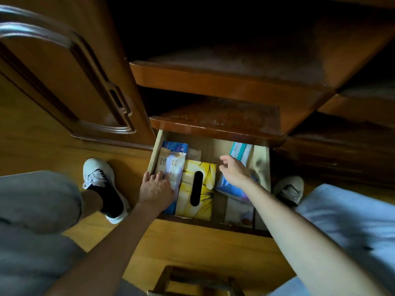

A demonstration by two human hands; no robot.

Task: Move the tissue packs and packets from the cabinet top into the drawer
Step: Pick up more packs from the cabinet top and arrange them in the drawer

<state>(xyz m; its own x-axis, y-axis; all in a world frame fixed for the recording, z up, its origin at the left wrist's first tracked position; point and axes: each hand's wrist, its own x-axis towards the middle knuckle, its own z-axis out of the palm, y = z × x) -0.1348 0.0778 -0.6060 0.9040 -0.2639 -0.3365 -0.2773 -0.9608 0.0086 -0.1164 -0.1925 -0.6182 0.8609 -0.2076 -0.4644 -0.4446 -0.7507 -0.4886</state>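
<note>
Lying in the open drawer (154, 151) — yellow tissue box (197, 190), blue tissue packs (229, 186), tan packet (171, 165). Left hand (157, 186) presses flat on the packet; right hand (234, 170) hovers, fingers loosely spread, holding nothing.

Two hands reach into an open wooden drawer (154, 149) full of packs.

The left hand (155, 187) lies flat on a tan paper packet (171, 165) at the drawer's 9 o'clock side. A yellow tissue box with a black slot (197, 190) sits in the middle. The right hand (234, 170) hovers with loose fingers at 3 o'clock, over a blue and white tissue pack (229, 188). A blue pack (176, 147) lies at 11 o'clock and a teal and white pack (240, 151) at 1 o'clock.
</note>
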